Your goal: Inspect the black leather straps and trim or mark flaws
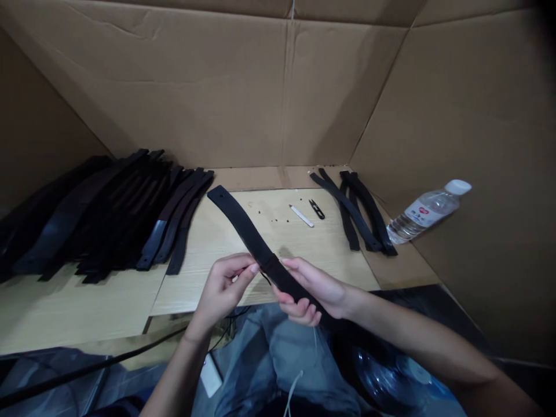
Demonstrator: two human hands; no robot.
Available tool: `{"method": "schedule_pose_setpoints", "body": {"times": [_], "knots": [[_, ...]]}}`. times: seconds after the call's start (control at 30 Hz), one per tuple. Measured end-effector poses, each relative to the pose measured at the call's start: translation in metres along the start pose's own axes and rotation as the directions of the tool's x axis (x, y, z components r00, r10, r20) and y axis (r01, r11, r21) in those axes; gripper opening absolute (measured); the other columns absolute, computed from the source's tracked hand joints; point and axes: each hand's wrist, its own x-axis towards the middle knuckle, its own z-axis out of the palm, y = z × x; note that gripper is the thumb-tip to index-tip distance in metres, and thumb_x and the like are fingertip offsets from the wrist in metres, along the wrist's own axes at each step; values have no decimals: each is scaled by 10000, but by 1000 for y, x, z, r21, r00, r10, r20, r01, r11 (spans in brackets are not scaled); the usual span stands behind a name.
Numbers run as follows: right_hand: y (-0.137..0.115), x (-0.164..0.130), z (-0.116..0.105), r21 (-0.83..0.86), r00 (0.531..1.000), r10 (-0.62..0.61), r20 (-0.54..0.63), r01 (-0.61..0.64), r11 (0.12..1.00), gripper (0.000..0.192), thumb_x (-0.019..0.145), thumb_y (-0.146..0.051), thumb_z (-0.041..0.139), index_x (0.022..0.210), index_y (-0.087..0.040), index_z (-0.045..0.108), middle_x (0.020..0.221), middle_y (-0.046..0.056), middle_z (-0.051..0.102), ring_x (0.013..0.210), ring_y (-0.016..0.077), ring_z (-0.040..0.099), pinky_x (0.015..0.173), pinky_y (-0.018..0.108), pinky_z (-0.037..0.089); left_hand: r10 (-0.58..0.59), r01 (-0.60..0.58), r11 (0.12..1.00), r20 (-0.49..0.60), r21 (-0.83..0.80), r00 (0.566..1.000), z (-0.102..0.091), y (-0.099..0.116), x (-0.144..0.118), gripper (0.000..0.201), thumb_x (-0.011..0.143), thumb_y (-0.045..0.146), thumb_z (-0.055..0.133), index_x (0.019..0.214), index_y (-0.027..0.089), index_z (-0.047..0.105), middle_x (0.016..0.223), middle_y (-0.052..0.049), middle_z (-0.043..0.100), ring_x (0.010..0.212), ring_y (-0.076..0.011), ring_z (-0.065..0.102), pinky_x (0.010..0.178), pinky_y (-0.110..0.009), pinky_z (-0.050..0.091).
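A long black curved strap [247,227] with a hole near its far end slants across the middle of the head view, over the table's front edge. My right hand [315,289] is wrapped round its lower part, fingers underneath and thumb along the side. At the strap's left edge, by a raised band [271,263], the thumb and forefinger of my left hand [228,286] are pinched together. A thin black strand [266,279] curves between those fingertips and the strap; its ends are hidden.
Many similar black straps lie piled on the left [108,220], and several lie on the right [351,208]. Black thread snips [317,209] and a white pen-like tool [301,215] rest on the wooden table [208,243]. A water bottle [428,211] leans by the right cardboard wall [490,133].
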Motion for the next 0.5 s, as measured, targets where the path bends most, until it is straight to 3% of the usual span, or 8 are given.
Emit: {"method": "schedule_pose_setpoints", "body": {"times": [0.17,0.37,0.5], "knots": [[-4,0,-2,53,999,-46,14,45,998,534,955,-556,175,685,-189,454,438,-87,292,341,61,186,293,120,226,-47,47,999,10,-8,999,5,12,-1,252,886,307,593,737,124,683,689,-49,631,628,-145,533,567,-231,401],[-2,5,-13,88,985,-167,46,162,983,565,934,-626,228,667,-192,470,404,-72,372,275,65,254,255,142,273,21,-22,999,-42,-23,999,16,25,3,236,911,261,545,738,131,639,688,-23,612,631,-118,522,585,-215,399],[4,12,-11,22,973,-229,-3,229,973,594,883,-690,295,634,-185,485,376,-64,398,252,75,313,241,167,300,66,-68,998,-112,-16,992,21,27,0,288,895,196,515,611,149,526,558,33,462,527,-77,406,498,-188,325]]}}
